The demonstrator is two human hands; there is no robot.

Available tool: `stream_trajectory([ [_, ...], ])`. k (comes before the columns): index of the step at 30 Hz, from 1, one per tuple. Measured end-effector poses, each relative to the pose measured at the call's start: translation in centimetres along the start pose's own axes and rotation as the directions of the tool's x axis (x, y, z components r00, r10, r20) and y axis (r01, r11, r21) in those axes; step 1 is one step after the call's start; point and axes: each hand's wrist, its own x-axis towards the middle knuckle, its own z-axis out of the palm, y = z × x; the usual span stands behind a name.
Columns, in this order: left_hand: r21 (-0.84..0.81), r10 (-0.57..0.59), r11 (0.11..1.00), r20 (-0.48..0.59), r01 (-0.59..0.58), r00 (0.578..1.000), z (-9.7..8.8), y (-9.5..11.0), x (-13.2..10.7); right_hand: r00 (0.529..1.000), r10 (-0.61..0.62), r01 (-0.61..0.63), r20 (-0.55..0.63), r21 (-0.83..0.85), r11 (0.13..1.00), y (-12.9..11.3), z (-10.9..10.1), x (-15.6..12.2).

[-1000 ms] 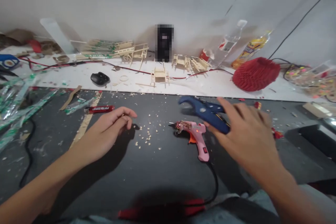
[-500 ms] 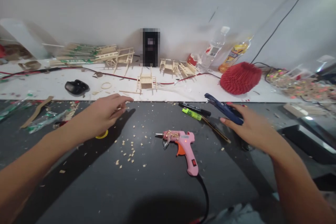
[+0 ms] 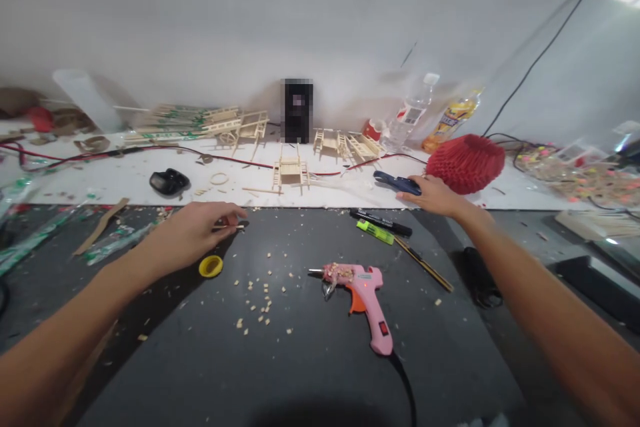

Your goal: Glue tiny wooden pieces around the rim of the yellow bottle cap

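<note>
My left hand [image 3: 200, 230] is above the dark table, its fingers pinching a thin wooden stick [image 3: 239, 227] whose tip sticks out past them. Below that hand lies a yellow ring [image 3: 211, 266]. At the white strip along the back, my right hand [image 3: 431, 193] grips one end of a dark blue hand tool [image 3: 399, 182]; its exact kind is unclear. A pink hot glue gun [image 3: 370, 293] lies on its side between my arms. Small wooden bits [image 3: 260, 307] are scattered left of its nozzle. On the white strip stands a little wooden chair-like model [image 3: 291, 171].
A black marker [image 3: 383, 221], a green highlighter [image 3: 375, 232] and a thin brown stick [image 3: 425, 265] lie behind the glue gun. A red folded-paper piece [image 3: 466, 163], bottles [image 3: 413, 113] and a black mouse [image 3: 169, 181] are at the back. A black cable trails from the gun.
My right hand has carried the blue tool left and back, down to the white strip. The stick in my left hand has come into sight. The camera view has shifted slightly.
</note>
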Motion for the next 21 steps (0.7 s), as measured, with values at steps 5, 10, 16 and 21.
stream_trajectory([
  [5, -0.033, -0.017, 0.999, -0.022, 0.016, 1.0, 0.3, -0.4, -0.2, 0.997, 0.052, -0.051, -0.058, 0.03, 0.998, -0.1, 2.3, -0.2],
  [10, -0.022, -0.009, 1.0, -0.032, 0.008, 0.999, 0.3, -0.1, -0.4, 0.991, 0.088, -0.078, -0.104, 0.097, 0.992, -1.0, 2.7, -0.5],
  [16, 0.059, 0.01, 0.998, -0.073, -0.006, 0.997, -1.3, 1.1, -1.7, 0.983, 0.017, 0.015, -0.183, 0.17, 0.985, -3.3, -0.5, -3.4],
  [21, 0.067, 0.05, 0.997, -0.099, -0.043, 0.994, -1.2, 3.6, -4.3, 0.957, -0.183, 0.233, -0.223, 0.222, 0.947, -8.5, -4.0, -11.6],
])
